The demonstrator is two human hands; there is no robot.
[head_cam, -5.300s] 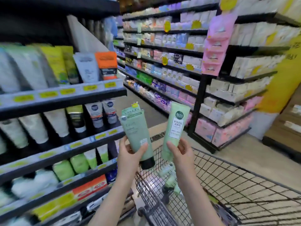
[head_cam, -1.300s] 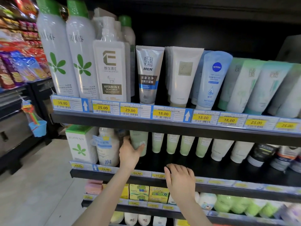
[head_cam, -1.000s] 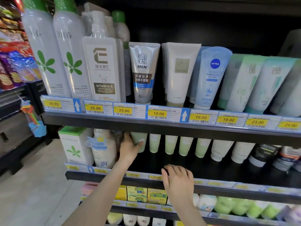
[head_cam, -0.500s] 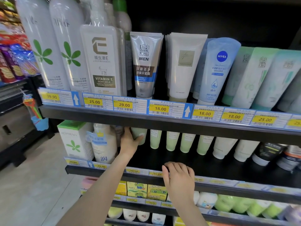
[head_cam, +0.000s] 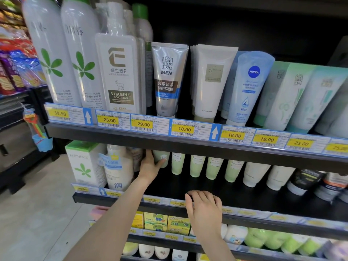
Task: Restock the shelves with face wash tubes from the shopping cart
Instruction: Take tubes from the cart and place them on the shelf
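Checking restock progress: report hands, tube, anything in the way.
Left hand grips green face wash tube on middle shelf. Right hand rests on that shelf's front edge, holds nothing. Pale green tubes close beside; top shelf hides tube's upper part.

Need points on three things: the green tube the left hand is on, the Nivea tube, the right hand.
green tube [head_cam: 163, 157], head view: lower body right of the thumb.
Nivea tube [head_cam: 251, 85], head view: front face below the logo.
right hand [head_cam: 206, 210], head view: back of the hand, resting on the shelf edge.
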